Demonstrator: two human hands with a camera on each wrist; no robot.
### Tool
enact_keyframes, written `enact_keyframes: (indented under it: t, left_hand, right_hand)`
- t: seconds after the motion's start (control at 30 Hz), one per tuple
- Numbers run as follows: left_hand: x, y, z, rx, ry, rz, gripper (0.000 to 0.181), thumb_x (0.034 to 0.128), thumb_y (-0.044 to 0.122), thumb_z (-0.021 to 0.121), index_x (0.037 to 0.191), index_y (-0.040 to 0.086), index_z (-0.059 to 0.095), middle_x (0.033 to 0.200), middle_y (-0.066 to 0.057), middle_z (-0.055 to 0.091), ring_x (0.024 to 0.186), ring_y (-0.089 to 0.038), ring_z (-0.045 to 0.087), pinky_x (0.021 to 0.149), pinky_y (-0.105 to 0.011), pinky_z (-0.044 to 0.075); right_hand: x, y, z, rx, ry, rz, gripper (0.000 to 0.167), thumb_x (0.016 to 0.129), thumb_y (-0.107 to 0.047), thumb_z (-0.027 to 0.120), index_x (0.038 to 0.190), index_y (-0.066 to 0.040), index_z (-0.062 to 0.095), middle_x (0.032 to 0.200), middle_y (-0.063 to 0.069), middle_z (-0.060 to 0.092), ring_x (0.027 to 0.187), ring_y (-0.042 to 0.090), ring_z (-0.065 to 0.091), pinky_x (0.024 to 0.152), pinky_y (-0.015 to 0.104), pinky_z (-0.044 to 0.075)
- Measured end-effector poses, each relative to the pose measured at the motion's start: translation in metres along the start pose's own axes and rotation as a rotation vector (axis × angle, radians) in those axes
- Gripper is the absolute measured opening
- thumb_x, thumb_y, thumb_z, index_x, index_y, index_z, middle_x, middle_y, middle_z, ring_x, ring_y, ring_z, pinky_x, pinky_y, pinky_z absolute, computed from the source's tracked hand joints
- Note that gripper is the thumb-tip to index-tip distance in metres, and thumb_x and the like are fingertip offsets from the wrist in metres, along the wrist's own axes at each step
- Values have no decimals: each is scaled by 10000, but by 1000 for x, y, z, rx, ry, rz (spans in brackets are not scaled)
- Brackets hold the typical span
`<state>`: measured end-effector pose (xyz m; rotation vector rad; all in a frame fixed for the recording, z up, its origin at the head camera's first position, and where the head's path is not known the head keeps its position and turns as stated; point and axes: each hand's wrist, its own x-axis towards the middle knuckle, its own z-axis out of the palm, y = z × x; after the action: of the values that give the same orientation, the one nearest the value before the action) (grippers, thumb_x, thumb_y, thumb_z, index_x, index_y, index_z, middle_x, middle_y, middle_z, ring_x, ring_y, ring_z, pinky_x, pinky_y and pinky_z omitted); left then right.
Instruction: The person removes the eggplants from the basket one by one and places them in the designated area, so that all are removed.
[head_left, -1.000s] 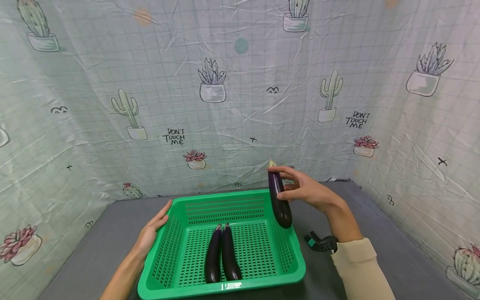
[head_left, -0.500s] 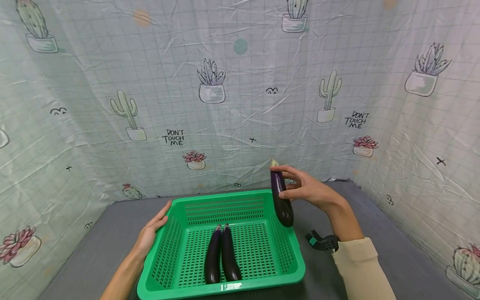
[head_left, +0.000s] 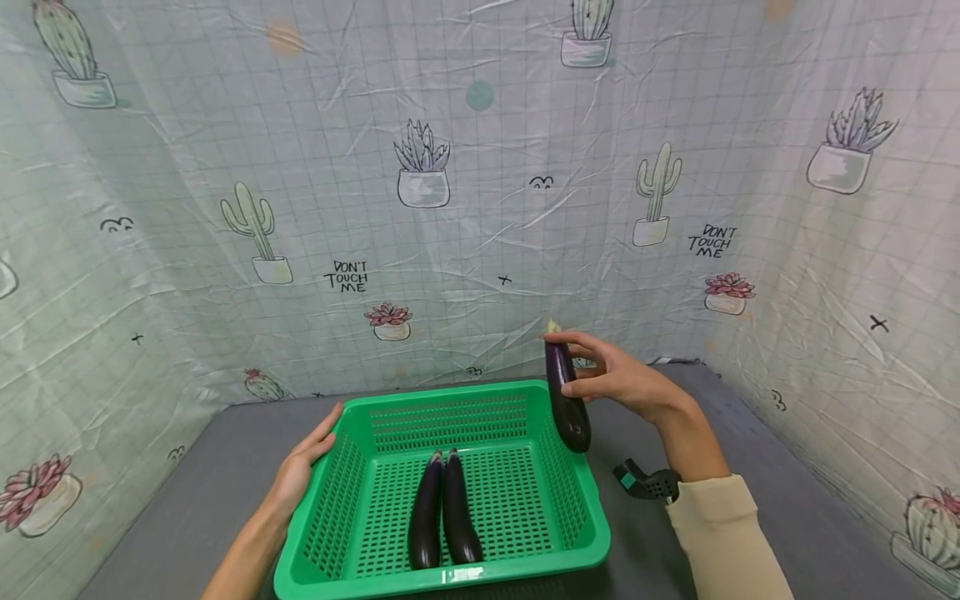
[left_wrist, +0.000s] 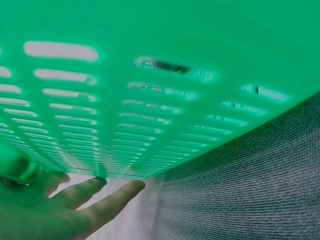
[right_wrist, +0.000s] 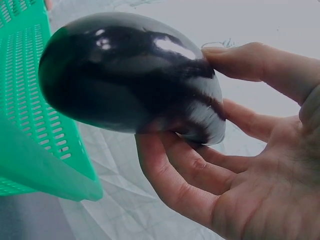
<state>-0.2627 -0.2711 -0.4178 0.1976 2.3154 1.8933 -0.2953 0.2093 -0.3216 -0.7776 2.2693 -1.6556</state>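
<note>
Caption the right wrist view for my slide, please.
A glossy dark eggplant in the right grip, a perforated green basket at frame left.

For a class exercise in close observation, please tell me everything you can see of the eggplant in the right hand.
The eggplant is long, glossy and dark purple, almost black toward its rounded, wider lower end, with a pale tip at the narrow top. Its skin looks smooth and carries bright highlights. The right hand grips it between thumb and fingers, tilted steeply, pale end up, at the right side of the green basket. Whether it touches the rim is unclear.
</note>
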Motion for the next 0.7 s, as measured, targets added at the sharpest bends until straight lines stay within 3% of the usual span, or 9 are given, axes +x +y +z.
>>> enact_keyframes:
  t: [0.1, 0.13, 0.2, 0.33, 0.7]
  left_hand:
    - [0, 0, 0, 6, 3, -1, 588, 1151, 326, 313, 1685, 220, 90, 1760, -18, -18, 1623, -341, -37, 1306, -489, 161]
    - [0, 0, 0, 8, 2, 1, 588, 1151, 323, 312, 1685, 218, 89, 1760, -21, -17, 1623, -342, -36, 1311, -463, 168]
    - [0, 0, 0, 10, 0, 3, 587, 1151, 328, 312, 1685, 221, 91, 1760, -18, -14, 1623, -337, -31, 1272, -289, 263]
    - [-1, -1, 0, -9, -4, 8, 587, 1151, 327, 312, 1685, 222, 91, 1760, -19, -14, 1623, -329, -21, 983, -8, 343]
    - [-3, -1, 2, -13, 3, 10, 592, 1149, 336, 322, 1685, 225, 95, 1760, -9, -10, 1623, -328, -29, 955, 9, 336]
  right_hand:
    - [0, 1, -1, 2, 0, 0, 778, 969, -134, 719, 1630, -126, 308, 1666, 267, 231, 1151, 303, 654, 889, 459, 581]
    - [0, 2, -1, 2, 1, 2, 778, 969, -133, 718, 1630, -128, 308, 1664, 265, 234, 1153, 302, 651, 892, 469, 580]
    - [0, 3, -2, 2, 2, 1, 770, 972, -130, 713, 1629, -132, 312, 1665, 265, 229, 1158, 303, 641, 892, 473, 577]
    - [-1, 5, -4, -2, 4, 7, 760, 975, -138, 709, 1628, -156, 321, 1661, 262, 230, 1161, 291, 632, 886, 454, 578]
    - [-1, 5, -5, -1, 8, 23, 770, 968, -131, 715, 1629, -180, 324, 1649, 250, 255, 1144, 288, 638, 887, 453, 584]
